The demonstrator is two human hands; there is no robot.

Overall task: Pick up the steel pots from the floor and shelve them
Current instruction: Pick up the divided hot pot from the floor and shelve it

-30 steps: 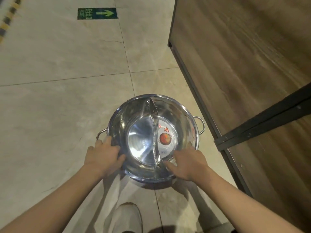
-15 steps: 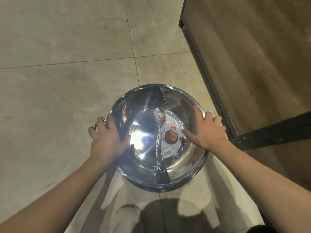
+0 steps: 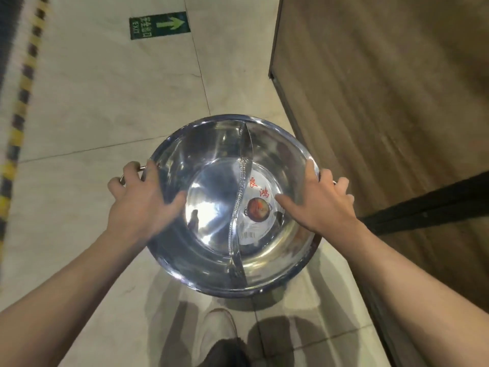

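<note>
Steel fills the middle of the view: a wide steel pot [image 3: 211, 207], split into two compartments by a curved divider [image 3: 239, 197], is held between both hands above the tiled floor [image 3: 92, 102], with its shadow on the tiles below it. The left hand [image 3: 140, 205] grips the pot at its left rim, thumb lying over the edge into the left compartment and the fingers curled around the outside by the left handle [image 3: 132, 172], of which only a short piece of wire shows. The right hand [image 3: 321, 205] grips the right rim the same way, thumb reaching inward over the right compartment and fingers wrapped over the edge; the handle on that side is almost wholly hidden beneath them. A round label [image 3: 258, 207] with red characters, a picture of a pot and a barcode lies on the bottom of the right compartment. Just right of the pot stands a wood-grain panel [image 3: 383, 102] crossed by a dark bar [image 3: 423, 210]. On the floor far ahead lies a green exit sign [image 3: 159, 24] with an arrow, and a yellow-and-black striped strip [image 3: 21, 96] runs along the left edge. A light shoe [image 3: 219, 327] shows below the pot.
</note>
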